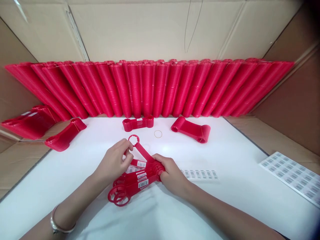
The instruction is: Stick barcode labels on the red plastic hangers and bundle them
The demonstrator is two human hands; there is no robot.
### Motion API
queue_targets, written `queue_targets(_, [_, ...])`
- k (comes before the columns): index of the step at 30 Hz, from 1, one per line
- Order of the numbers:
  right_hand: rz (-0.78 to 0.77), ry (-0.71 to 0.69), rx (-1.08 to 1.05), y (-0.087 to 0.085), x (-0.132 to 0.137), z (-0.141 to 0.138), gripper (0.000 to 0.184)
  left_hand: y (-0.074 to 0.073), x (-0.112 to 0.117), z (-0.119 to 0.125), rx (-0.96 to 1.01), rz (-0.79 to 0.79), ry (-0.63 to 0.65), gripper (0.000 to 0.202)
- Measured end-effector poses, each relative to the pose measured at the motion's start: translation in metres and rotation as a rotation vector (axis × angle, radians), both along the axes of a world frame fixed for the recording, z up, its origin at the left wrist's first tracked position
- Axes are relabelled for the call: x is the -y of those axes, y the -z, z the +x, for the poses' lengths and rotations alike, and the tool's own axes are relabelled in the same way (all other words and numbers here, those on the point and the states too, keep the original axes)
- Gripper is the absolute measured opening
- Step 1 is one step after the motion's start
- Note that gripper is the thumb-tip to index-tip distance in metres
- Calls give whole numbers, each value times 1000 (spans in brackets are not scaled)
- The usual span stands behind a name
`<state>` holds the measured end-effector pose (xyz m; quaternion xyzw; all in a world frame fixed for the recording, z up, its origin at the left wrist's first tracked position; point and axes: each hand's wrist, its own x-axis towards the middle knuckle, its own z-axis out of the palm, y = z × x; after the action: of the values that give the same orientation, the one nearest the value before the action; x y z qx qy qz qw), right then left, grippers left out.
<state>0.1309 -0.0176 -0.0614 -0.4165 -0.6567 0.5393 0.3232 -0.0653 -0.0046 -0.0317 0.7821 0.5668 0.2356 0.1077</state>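
My right hand [171, 175] is closed round one end of a fanned bunch of flat red plastic pieces [132, 181] with ring ends, several of them bearing white barcode labels. My left hand [116, 160] pinches the ring end of the top red piece [138, 146], lifted clear of the fan. Both hands are over the white table [225, 186], near its middle. A rubber band [158, 134] lies on the table just beyond them.
A long row of stacked red pieces [150, 88] leans against the cardboard back wall. Bundled stacks [138, 123], [191, 129], [65, 135] lie in front. A barcode label strip [200, 174] lies right of my hand; a label sheet [292, 175] sits far right.
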Motion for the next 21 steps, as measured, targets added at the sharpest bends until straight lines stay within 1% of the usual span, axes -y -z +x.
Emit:
queue_targets(5, [-15,-8,-21,-2,0,-1,44,5,2,2,-219,-135,71,26])
queue_targets(9, [-8,-12,-4,-2,-1,-1,43,6,2,4,-293,-226,101,29])
queue_targets(15, [-3,-23,19,0,0,-1,41,4,2,5,-296,-303,127,26])
queue_targets(18, [-5,-14,27,0,0,-1,39,-4,4,3,-244,-333,132,22])
queue_targets(21, [-2,-15,43,1,-1,-1,36,-15,7,-1,-102,-425,165,21])
